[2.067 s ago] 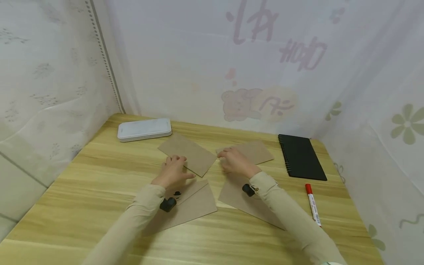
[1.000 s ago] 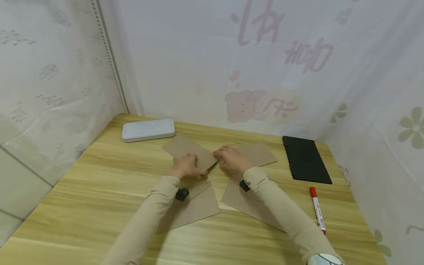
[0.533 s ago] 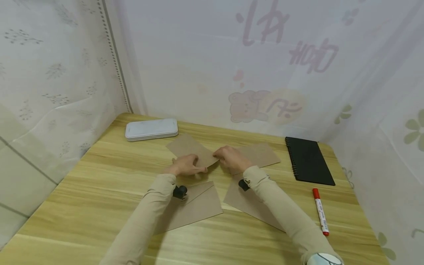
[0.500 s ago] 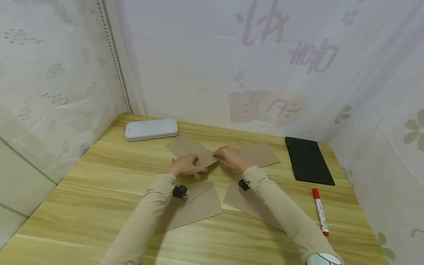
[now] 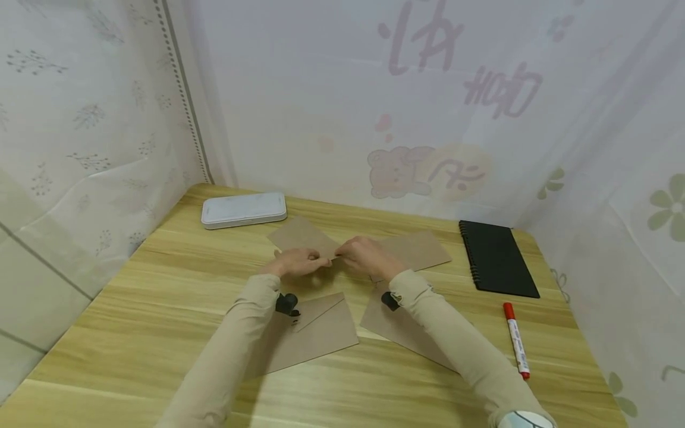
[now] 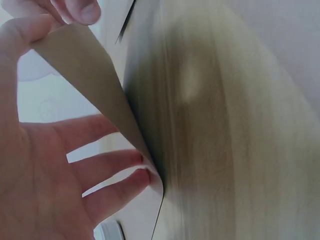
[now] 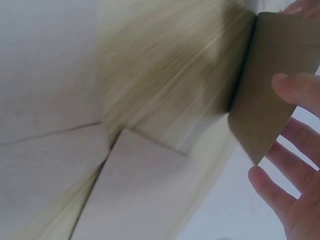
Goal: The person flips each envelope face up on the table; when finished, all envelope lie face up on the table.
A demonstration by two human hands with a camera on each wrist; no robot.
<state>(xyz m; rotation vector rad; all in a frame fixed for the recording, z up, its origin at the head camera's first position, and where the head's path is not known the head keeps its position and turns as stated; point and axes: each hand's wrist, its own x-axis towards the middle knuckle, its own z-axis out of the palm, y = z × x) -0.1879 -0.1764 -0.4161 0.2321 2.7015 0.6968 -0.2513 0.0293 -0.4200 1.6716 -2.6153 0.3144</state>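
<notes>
A brown kraft-paper envelope (image 5: 304,233) lies at the far left of the group, its near edge bent up off the table. My left hand (image 5: 301,262) holds that raised edge, thumb at the corner and the other fingers spread behind the paper in the left wrist view. From the right, my right hand (image 5: 369,257) pinches the same edge, its thumb (image 7: 300,90) flat on the brown underside (image 7: 270,65). The fingertips of both hands nearly meet at the corner. Beneath my right hand lies another brown envelope (image 5: 420,246), partly covered.
Nearer me lie two more brown envelopes, the left one (image 5: 326,333) with a slanting flap line, the right one (image 5: 398,324) partly under my sleeve. A white case (image 5: 244,209) stands at back left. A black spiral notebook (image 5: 499,258) and red-capped marker (image 5: 516,340) lie right.
The far-left envelope lay flat; its near edge is now raised and bent. My left hand moved up and right to it, and my right hand shifted slightly left, gripping the edge.
</notes>
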